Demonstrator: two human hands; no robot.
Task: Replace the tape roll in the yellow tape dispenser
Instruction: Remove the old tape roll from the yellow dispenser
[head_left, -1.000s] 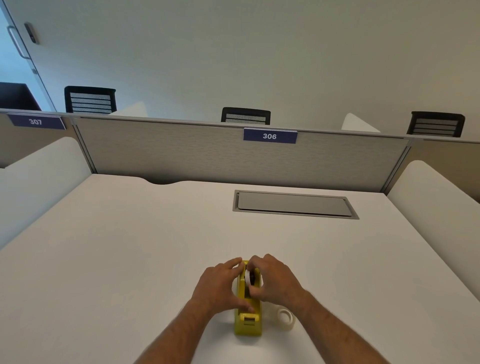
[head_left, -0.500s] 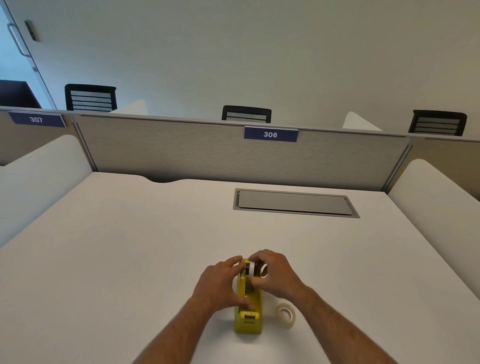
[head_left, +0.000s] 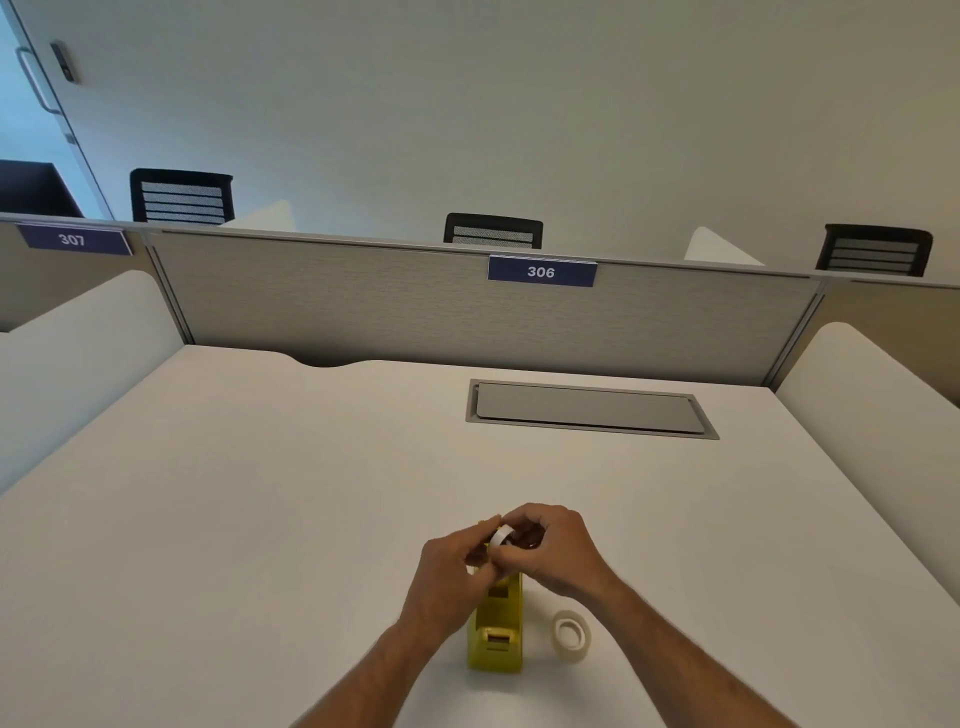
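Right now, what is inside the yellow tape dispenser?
The near part of the yellow plastic tape dispenser looks empty. Both hands hold a white tape roll above its far end, covering the rest.

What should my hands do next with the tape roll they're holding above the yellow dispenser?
Probably pull the small white tape roll, pinched between the left hand and right hand, clear of the yellow plastic tape dispenser and set it aside. A second whitish tape roll lies flat beside the dispenser, likely the replacement.
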